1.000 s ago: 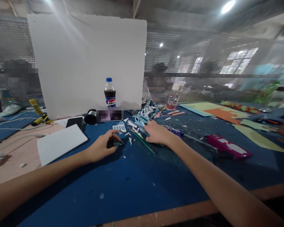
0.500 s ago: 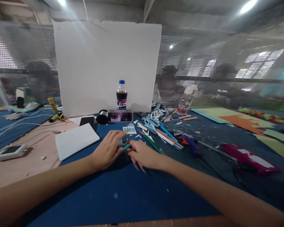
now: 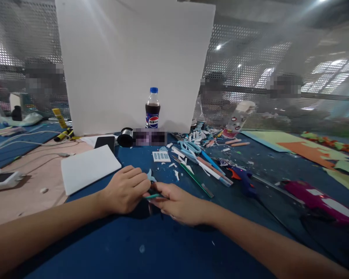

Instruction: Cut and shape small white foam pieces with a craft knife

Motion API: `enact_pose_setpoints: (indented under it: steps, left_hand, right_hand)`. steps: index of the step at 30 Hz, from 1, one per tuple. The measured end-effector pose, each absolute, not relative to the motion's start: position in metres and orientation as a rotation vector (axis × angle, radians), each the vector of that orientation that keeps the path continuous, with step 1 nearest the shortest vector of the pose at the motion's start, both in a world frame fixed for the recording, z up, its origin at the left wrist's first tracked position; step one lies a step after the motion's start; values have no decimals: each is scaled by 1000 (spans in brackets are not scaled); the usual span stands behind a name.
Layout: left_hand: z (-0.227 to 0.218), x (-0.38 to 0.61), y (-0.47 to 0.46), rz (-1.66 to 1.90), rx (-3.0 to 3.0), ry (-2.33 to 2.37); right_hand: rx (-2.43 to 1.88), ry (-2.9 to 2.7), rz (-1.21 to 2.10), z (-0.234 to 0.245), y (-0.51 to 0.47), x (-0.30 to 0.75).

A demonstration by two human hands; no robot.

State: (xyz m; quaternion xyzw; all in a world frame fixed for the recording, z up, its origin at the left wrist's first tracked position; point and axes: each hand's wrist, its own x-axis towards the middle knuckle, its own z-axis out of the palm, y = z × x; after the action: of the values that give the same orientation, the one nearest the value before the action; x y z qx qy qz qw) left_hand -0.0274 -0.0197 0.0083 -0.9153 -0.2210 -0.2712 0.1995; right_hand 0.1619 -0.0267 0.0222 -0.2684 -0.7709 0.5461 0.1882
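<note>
My left hand and my right hand meet over the blue mat. Between their fingertips lies a thin teal stick-like piece, pinched by the right thumb and fingers; the left fingers are curled against it and against a small dark object I cannot make out. A light blue paper scrap pokes up just behind the left fingers. Both forearms stretch in from the near edge.
Beyond the hands lie blue scissors, a green ruler, pens and paper scraps. A cola bottle stands before a white board. A white sheet and phone lie left; a glue gun and magenta tool right.
My right hand left the scissors pile and came back to meet the left hand. Both hands then drew nearer to me with the teal piece. The view tilted down and left.
</note>
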Motion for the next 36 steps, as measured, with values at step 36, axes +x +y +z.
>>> enact_pose_setpoints:
  steps: [36]
  left_hand:
    - [7,-41,8,-1061,-2850,-1127]
  right_hand:
    - [-557,-1399,1577,19,12,188]
